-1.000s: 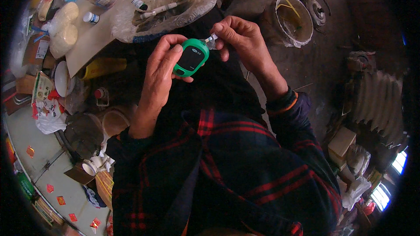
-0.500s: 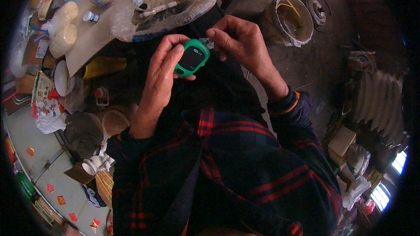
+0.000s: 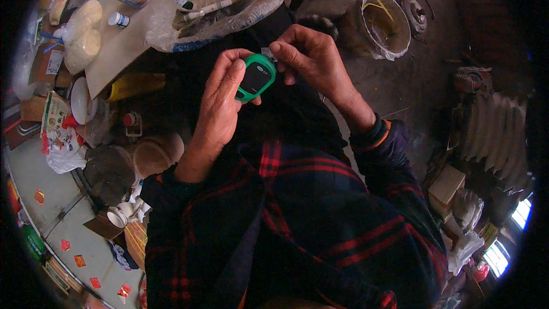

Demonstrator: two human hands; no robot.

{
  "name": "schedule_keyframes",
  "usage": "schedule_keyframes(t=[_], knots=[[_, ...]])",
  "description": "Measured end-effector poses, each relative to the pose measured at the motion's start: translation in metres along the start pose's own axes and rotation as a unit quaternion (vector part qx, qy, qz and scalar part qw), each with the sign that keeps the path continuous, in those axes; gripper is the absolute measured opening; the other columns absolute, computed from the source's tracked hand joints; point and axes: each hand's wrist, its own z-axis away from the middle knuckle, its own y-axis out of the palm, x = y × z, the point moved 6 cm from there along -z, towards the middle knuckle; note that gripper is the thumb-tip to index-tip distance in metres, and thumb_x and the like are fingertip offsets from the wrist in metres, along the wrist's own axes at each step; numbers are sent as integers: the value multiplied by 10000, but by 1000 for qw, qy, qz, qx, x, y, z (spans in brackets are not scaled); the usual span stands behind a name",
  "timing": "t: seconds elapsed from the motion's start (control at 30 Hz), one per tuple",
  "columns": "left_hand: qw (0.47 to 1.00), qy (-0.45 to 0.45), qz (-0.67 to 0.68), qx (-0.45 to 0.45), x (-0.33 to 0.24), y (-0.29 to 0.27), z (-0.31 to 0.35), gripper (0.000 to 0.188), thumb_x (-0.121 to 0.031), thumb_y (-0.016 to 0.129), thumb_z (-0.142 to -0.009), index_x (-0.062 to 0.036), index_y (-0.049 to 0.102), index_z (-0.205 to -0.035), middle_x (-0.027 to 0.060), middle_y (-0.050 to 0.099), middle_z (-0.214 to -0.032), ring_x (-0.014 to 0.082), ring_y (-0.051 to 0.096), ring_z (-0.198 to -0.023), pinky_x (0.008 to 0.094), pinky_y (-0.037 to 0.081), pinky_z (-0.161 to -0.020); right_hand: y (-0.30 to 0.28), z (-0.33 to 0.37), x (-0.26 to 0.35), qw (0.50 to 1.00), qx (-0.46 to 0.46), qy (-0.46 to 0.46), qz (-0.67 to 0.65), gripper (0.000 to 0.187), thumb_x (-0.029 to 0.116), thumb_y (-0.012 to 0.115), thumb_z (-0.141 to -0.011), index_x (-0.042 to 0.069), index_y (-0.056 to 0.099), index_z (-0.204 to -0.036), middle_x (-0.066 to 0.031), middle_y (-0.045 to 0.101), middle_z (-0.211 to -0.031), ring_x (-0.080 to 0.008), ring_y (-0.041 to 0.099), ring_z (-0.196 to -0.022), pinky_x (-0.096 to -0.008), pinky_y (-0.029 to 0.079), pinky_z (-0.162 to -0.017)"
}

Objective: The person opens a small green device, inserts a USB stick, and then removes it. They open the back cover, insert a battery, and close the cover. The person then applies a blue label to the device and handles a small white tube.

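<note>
Meter of green plastic, rounded, with a dark screen (image 3: 255, 79): face up in the left hand (image 3: 222, 90), clamped firmly, thumb over its ten-o'clock edge, fingers wrapped beneath, fingertips peeping out at six. Long axis tilted, running from seven up to one o'clock, top end pointing towards the right hand (image 3: 313, 57). And there, the key relation: from the right fingertips, meter at seven o'clock, just beside, with a small whitish translucent piece (image 3: 266, 52) right at the join. Right thumb and forefinger together, apparently pinched on that piece. Touching the meter's top end or just short? Can't tell, too small. Nearer the meter's body, the left hand; nearer its top end, the right.

Out at eleven o'clock, on a pale tabletop (image 3: 123, 47), a crumpled clear plastic bag (image 3: 243, 30), spread wide, with a white pen-shaped stick (image 3: 211, 10) and a small dark-and-white bottle (image 3: 182, 1) inside. At ten, apart from the bag, a small white bottle with a blue label (image 3: 119, 19). At two, well apart, a round plastic-lined bucket (image 3: 392, 55). In the way of a clear look: those curled right fingers.
</note>
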Motion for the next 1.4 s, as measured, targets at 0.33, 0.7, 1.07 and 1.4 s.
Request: schedule_keyframes(t=[0.33,0.7,1.07,1.4], knots=[[995,-46,87,3,7,-1,-2,296,-322,407,-992,-107,477,-1182,38,566,-1082,132,571,-939,322,503,-706,-4,-4,1,1000,-1,4,-4,282,267,619,-918,-15,620,-910,-38,623,-703,-91,585,-580,-229,482,-500],[992,-55,115,25,14,-3,-5,315,-310,427,-989,-106,457,-1227,56,574,-1126,178,584,-998,368,518,-743,-7,-5,-3,1000,4,9,13,295,278,610,-929,-16,606,-948,-28,613,-733,-70,579,-573,-201,471,-517],[993,-39,106,32,11,-1,-6,311,-304,422,-993,-101,447,-1227,57,571,-1121,169,581,-981,351,504,-744,-8,-5,-9,999,-32,-12,-2,259,227,616,-921,-32,622,-925,-56,644,-727,-90,605,-572,-226,475,-488],[994,-31,101,35,9,1,-7,326,-319,429,-990,-92,443,-1224,57,568,-1116,165,577,-975,346,502,-740,-8,-5,-7,999,-45,-8,11,259,220,608,-923,-38,619,-911,-59,639,-722,-96,600,-567,-233,468,-493]])
